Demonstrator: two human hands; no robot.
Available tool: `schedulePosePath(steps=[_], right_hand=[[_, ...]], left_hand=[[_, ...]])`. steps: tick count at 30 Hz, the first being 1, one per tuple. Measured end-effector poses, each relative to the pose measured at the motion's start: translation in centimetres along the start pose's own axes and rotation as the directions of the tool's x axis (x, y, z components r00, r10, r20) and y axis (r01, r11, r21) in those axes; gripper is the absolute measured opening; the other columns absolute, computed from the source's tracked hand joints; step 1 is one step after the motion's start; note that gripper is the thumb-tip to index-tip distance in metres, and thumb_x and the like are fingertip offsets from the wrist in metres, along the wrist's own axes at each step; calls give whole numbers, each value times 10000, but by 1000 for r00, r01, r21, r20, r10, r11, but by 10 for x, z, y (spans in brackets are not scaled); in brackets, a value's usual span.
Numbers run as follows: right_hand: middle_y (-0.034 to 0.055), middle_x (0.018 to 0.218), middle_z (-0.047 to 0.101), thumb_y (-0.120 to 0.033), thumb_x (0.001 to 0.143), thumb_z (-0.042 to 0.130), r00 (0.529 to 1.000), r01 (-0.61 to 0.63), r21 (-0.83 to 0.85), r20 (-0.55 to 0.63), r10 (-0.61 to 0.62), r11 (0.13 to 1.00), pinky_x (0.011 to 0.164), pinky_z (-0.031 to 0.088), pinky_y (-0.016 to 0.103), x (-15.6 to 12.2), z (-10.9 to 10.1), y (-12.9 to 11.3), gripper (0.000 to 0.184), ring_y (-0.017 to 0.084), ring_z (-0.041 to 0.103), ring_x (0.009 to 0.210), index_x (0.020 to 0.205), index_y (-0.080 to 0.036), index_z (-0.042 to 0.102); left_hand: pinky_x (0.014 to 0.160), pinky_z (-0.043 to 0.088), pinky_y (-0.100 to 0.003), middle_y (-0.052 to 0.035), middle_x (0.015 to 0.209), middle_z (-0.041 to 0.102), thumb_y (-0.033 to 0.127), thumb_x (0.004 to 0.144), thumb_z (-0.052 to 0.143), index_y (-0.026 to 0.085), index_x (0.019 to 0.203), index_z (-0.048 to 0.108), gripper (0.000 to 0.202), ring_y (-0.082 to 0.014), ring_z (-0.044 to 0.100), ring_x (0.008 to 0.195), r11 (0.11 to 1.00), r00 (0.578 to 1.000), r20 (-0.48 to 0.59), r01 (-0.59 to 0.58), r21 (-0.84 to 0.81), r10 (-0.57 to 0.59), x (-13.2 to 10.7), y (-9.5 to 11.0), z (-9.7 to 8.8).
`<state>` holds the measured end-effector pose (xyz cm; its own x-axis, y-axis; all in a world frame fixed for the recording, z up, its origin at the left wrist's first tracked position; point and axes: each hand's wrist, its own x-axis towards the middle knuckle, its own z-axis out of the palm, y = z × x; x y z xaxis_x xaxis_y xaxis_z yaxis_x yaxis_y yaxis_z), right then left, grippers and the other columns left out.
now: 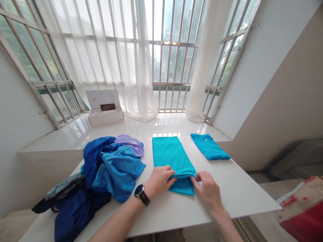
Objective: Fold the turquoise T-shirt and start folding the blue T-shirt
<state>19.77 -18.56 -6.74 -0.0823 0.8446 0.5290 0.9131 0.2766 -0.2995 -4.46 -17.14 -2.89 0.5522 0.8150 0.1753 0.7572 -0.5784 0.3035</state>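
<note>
Tabletop point(237, 191) bears turquoise cloth point(170, 153) (bag point(305, 210) print blurred).

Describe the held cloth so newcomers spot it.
Find the white table before the barred window. At its middle, between the heaped clothes and folded blue garment, lies a turquoise cloth. Only it has the left hand and right hand on it.

Left hand point(160, 180) hides some turquoise cloth point(168, 151); right edge crops the paper bag point(301, 202).

no readable text, print point(290, 200) on bag point(302, 215) blurred, marks point(94, 99) on box point(107, 117) faint
</note>
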Motion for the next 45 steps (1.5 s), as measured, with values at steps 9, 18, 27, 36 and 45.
schedulePosePath(steps=[9,18,27,36,45], right_hand=[[91,1161,707,-397,921,574,934,324,165,102,-343,931,930,514,387,-21,-8,-27,338,255,638,1087,1213,-248,655],[62,935,705,-288,989,448,899,348,270,175,-401,898,749,538,342,-8,-2,-21,219,198,656,848,955,-240,659],[33,830,725,-439,996,403,974,69,115,207,-92,991,608,475,301,0,20,-25,347,211,679,727,847,-262,661],[11,785,686,-441,869,602,905,-29,494,382,-186,869,617,482,292,6,3,-9,216,179,620,678,804,-251,681],[-11,691,656,-510,904,522,932,-192,432,363,26,881,607,449,292,7,9,-16,304,169,564,601,821,-253,660]], left_hand=[[746,450,-251,-13,966,690,391,977,505,244,936,703,250,-168,643,842,986,992,-85,80,-145,-93,4,-5,8],[752,447,-256,-17,967,685,407,979,501,253,956,695,249,-176,645,875,989,993,-60,91,-113,-98,3,-5,7],[739,441,-265,-23,980,687,388,977,516,269,1001,686,209,-192,654,894,993,989,-105,101,-69,-108,1,-3,13],[742,434,-283,-36,986,684,405,975,517,273,1001,700,227,-196,646,897,992,990,-79,114,-50,-118,0,-4,14],[714,442,-289,-28,1000,687,396,957,547,267,1001,685,194,-199,649,875,997,995,-83,65,36,-62,1,-4,13]])
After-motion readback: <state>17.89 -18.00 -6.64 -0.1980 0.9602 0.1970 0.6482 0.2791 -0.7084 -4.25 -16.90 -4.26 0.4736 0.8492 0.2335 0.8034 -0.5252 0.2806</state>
